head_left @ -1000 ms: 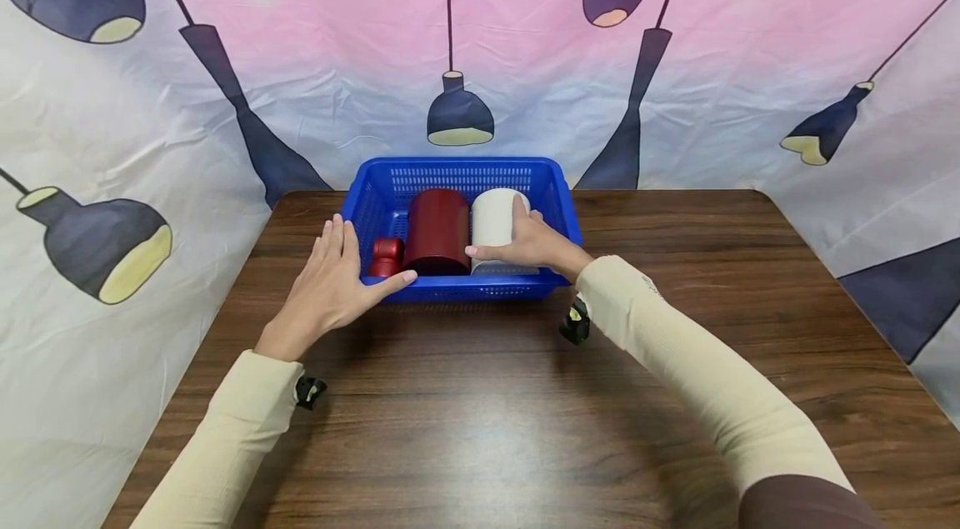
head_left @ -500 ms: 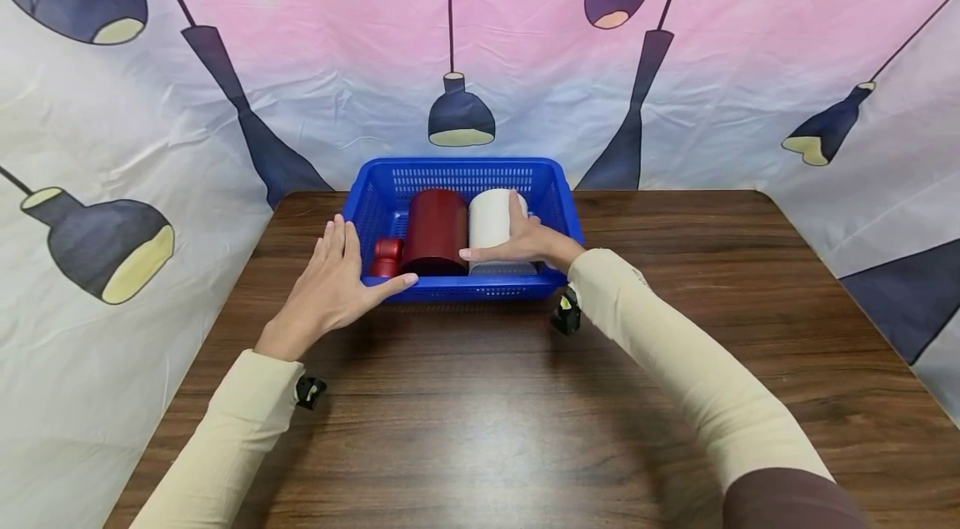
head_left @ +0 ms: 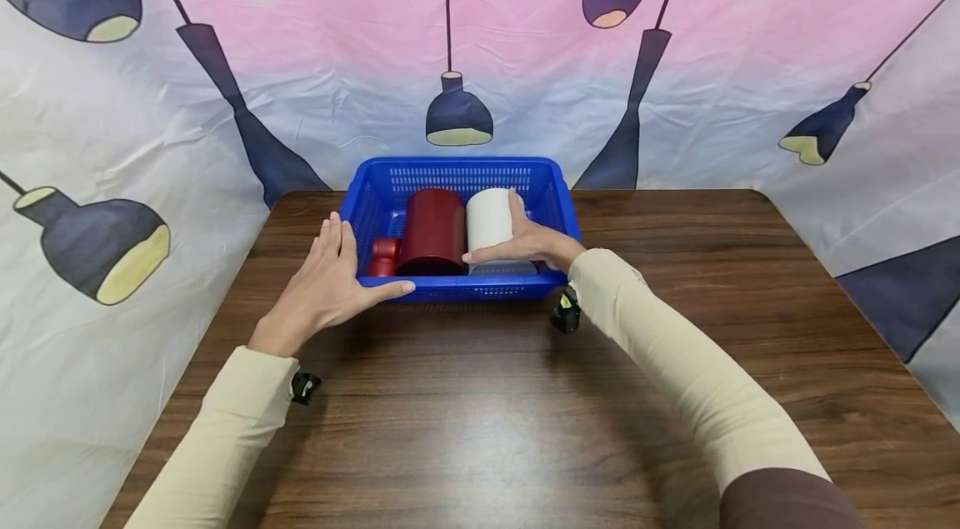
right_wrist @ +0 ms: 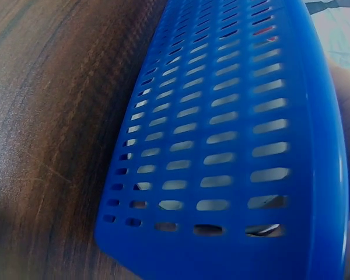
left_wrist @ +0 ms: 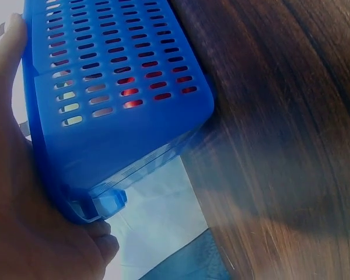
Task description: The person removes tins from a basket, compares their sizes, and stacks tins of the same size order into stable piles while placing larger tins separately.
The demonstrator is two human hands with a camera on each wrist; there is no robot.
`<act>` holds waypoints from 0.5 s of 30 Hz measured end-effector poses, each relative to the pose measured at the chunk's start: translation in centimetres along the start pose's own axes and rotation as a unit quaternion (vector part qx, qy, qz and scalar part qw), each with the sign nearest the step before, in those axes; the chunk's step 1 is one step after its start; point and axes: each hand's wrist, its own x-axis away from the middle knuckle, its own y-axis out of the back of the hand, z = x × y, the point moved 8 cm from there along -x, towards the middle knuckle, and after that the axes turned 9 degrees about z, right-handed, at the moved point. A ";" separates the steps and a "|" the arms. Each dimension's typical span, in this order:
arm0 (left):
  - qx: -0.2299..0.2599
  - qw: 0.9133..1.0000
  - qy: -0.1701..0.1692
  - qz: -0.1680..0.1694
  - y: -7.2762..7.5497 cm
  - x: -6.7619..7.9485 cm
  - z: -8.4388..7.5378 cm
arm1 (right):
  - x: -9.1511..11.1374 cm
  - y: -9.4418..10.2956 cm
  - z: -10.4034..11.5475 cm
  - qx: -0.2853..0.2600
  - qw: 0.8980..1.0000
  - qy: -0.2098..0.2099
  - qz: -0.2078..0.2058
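Note:
A blue plastic basket with slotted walls stands at the far side of the table. My left hand rests at its front left corner, fingers straight along the left side and thumb along the front rim. Inside, my right hand holds a white cylinder, its thumb across the near end and its index finger on the upper right; the other fingers are hidden. A larger dark red cylinder lies directly left of the white one. Small shiny red rounded pieces sit in the front left corner.
The dark wood-grain table stretches in front of the basket and to its right. Behind it hangs a fabric backdrop printed with lamps. The basket's perforated front wall fills much of the right wrist view.
The white cylinder has shifted slightly left in the basket with my right hand, and the dark red cylinder has moved left too. My left hand has stayed at the corner.

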 end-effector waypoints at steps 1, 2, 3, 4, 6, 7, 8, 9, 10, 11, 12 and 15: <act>-0.002 1.000 0.000 0.001 0.0 0.0 0.0 | -0.1 0.0 -0.1 0.002 1.000 0.000 0.001; -0.003 1.000 0.000 0.001 0.0 0.0 0.0 | -0.1 0.1 -0.1 0.001 1.000 0.001 0.001; -0.003 1.000 -0.001 0.001 0.1 0.0 0.0 | -0.1 0.1 0.0 -0.004 1.000 0.007 0.003; -0.003 1.000 -0.001 0.001 0.1 0.0 0.0 | -0.1 0.1 0.0 -0.009 1.000 0.011 0.003; -0.002 1.000 -0.002 0.000 0.1 0.0 0.0 | 0.0 0.1 0.0 -0.021 1.000 0.022 0.006; -0.001 1.000 -0.003 0.000 0.1 0.0 0.0 | 0.0 0.1 0.1 -0.027 0.999 0.028 0.007; 0.000 1.000 -0.003 -0.002 0.1 0.1 0.0 | 0.2 0.0 0.2 -0.032 0.999 0.031 0.008; 0.000 1.000 -0.003 -0.003 0.1 0.1 -0.1 | 0.2 0.0 0.2 -0.036 0.999 0.035 0.008; 0.001 1.000 -0.003 -0.003 0.1 0.1 0.0 | 0.2 0.0 0.2 -0.041 0.998 0.038 0.008; 0.001 1.000 -0.003 -0.004 0.1 0.1 0.0 | 0.2 0.0 0.2 -0.044 0.998 0.040 0.007; 0.002 1.000 -0.002 -0.004 0.1 0.1 0.0 | 0.2 0.0 0.1 -0.046 0.998 0.042 0.007; -0.001 1.000 -0.001 -0.004 0.1 0.1 0.0 | -0.1 0.0 -0.1 -0.052 0.998 0.044 0.005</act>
